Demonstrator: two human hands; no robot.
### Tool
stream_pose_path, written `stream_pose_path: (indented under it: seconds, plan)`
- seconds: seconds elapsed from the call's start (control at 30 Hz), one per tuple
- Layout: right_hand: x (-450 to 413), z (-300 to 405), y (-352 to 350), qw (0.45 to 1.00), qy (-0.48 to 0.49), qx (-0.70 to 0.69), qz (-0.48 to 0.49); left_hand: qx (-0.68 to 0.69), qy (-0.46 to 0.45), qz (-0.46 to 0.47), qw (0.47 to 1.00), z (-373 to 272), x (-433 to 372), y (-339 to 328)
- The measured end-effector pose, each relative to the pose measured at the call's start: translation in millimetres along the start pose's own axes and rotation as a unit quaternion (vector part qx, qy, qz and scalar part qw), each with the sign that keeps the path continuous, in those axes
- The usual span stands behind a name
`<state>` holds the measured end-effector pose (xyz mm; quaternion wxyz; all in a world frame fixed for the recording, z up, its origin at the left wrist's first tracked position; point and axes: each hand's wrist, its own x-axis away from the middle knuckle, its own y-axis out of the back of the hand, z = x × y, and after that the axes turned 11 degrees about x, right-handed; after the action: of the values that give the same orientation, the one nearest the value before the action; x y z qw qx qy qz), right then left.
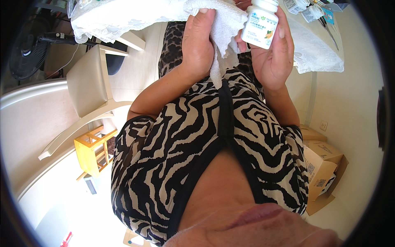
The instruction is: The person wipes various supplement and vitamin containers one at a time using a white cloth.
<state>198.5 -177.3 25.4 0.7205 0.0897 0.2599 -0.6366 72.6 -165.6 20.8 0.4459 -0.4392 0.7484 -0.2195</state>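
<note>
My left hand (198, 43) is closed on a white terry cloth (226, 34), which hangs down in folds over the front of my patterned top. A small white plastic supplement bottle (259, 26) sits in my right hand (273, 58), tilted a little, its printed label facing me. The white top of the bottle meets the upper picture edge. The cloth's edge reaches the bottle's left side. More fingertips show beside and behind the bottle, partly hidden by it and the cloth.
Lace-covered table edges lie at upper left (101, 23) and right (324, 58); the right one holds white containers (311, 13) and scissors (329, 32). Around me are a pale chair (86, 80), a black fan (29, 51), a wooden stool (88, 154) and cardboard boxes (321, 166).
</note>
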Motion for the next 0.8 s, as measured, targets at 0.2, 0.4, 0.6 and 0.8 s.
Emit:
stream_pose_path:
  seconds: [0.2,0.4,0.6,0.8]
  plan:
    - [0.1,2.2,-1.3,1.000,-0.001,0.014,-0.007,0.009,0.009,-0.020,1.000,0.6,0.4,1.4]
    - [-0.3,1.2,-0.2,1.000,-0.008,-0.001,0.001,-0.049,0.037,-0.087,0.994,-10.4,-2.1,-22.1]
    - [-1.4,8.7,10.4,0.993,-0.009,-0.096,0.064,0.060,0.015,0.012,0.998,-3.0,-0.1,4.2]
    - [-3.7,8.0,-1.5,0.998,0.004,0.051,-0.040,-0.162,-0.031,-0.169,0.972,4.8,13.6,13.9]
